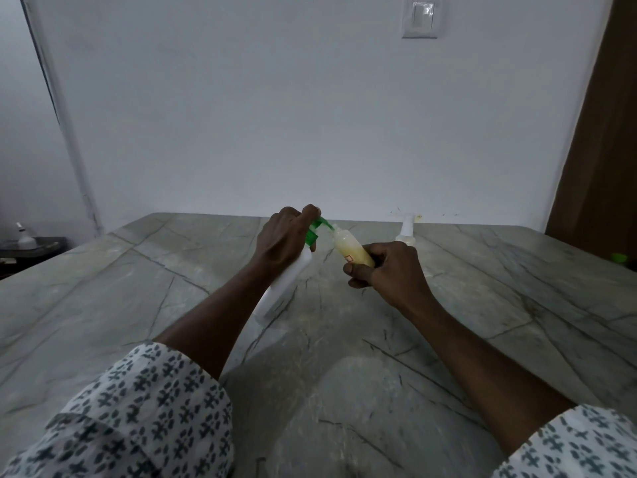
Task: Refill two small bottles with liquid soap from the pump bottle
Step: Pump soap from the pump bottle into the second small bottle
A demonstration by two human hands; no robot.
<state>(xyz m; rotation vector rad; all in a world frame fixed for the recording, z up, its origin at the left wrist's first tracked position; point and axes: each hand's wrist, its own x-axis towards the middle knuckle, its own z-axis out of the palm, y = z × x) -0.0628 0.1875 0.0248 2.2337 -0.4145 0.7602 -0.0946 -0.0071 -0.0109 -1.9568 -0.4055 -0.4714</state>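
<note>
My left hand (282, 236) grips the neck of a white pump bottle (286, 284) with a green pump head (319, 227), fingers over the top of the pump. The bottle leans toward the right with its base on the marble table (138, 288). My right hand (386, 270) holds a small clear bottle (351, 251) with pale yellow soap inside, tilted so its open mouth meets the green nozzle. A second small bottle (406, 232) with a white top stands upright behind my right hand, near the wall.
A small green cap (619, 258) lies at the table's right edge. A brown door (606, 150) is on the right. A low dark shelf (31, 248) with a white item sits at far left. The wall runs along the table's back edge.
</note>
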